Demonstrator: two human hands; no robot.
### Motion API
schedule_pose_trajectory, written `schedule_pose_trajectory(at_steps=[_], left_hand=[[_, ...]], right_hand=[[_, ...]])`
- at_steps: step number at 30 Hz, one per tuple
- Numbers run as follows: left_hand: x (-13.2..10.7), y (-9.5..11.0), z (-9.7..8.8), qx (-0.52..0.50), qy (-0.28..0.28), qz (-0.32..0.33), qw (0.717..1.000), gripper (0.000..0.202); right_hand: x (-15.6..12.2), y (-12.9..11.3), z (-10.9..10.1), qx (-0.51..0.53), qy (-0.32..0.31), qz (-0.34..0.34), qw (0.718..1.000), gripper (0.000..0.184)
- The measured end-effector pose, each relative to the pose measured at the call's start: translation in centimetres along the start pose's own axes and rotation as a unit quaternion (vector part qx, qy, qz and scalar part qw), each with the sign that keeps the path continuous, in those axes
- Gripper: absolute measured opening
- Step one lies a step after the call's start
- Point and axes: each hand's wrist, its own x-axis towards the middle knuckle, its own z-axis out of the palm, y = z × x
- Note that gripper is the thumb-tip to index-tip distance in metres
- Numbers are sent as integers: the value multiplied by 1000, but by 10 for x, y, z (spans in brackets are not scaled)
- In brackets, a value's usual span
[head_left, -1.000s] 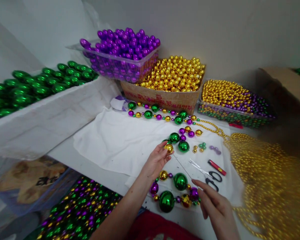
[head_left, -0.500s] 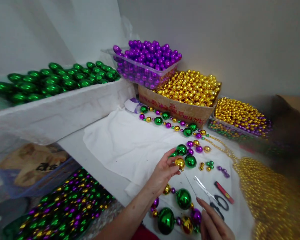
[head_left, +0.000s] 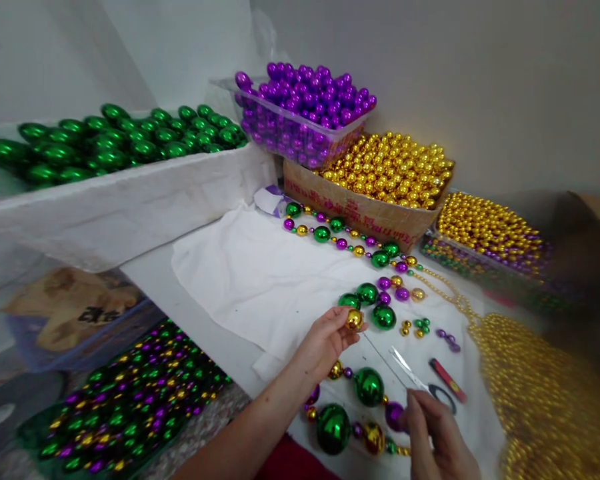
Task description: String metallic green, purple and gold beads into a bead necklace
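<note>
Left hand (head_left: 325, 343) pinches gold bead (head_left: 354, 319) at its fingertips, just above the cloth (head_left: 260, 287), seemingly keeping the hole clear. Right hand (head_left: 433, 437) is clamped on the wire (head_left: 380, 352), angled toward the bead. Scissors (head_left: 410, 373) lie beside.

The left hand (head_left: 325, 343) pinches a gold bead (head_left: 354, 319) between thumb and fingers (head_left: 344, 331) just above the white cloth (head_left: 260, 280) spread on the tabletop (head_left: 155, 277). A thin wire (head_left: 380, 351) runs from that bead down to the right hand (head_left: 437, 437), whose fingers (head_left: 416, 408) close on its lower end. Between the hands lies a strand of large green, purple and gold beads (head_left: 369, 387). Scissors (head_left: 423, 385) and a red lighter (head_left: 447, 380) lie just right of the wire. Behind the cloth stand a white box of green beads (head_left: 130, 200), a clear tub of purple beads (head_left: 300, 137) and a carton of gold beads (head_left: 360, 213).
</note>
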Motion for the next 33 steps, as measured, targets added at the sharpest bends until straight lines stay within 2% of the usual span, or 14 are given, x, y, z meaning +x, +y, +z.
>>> schedule_pose_trajectory(at_steps=[2,4,10,13,20,33], left_hand=[[1,-4,-3,-2,13,-29,999,22],[1,-7,-6,3,28,-52,998,20],[0,-7,-8,6,61,-78,995,18],[-1,-5,-9,11,69,-68,995,15],[-2,-7,-8,13,58,-79,995,14],[0,-12,-10,15,43,-82,996,14]], right_hand=[[8,-11,4,22,23,-96,995,15],[17,-19,7,46,10,-185,982,7],[26,-28,16,42,-87,-305,948,28],[22,-30,18,12,-95,-365,926,34],[22,-39,17,-46,-54,-401,913,26],[25,-39,24,-47,-65,-379,922,25]])
